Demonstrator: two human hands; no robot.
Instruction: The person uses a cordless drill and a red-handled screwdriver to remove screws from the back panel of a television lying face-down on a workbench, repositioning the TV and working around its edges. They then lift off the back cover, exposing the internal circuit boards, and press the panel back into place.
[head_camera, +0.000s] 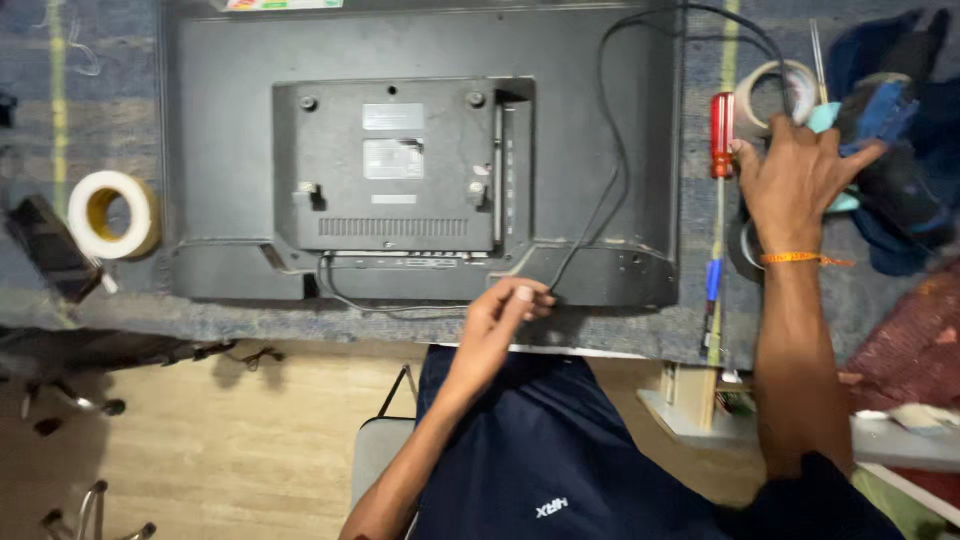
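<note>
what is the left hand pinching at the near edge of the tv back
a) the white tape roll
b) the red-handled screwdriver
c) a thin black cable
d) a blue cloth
c: the left hand pinches the thin black cable that runs up across the back of the tv, while the screwdriver lies by the right hand and the white tape roll sits apart at the far left.

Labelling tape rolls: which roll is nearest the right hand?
The beige tape roll right of the TV, just above the right hand beside the red-handled screwdriver. The white roll lies far left of the TV.
</note>
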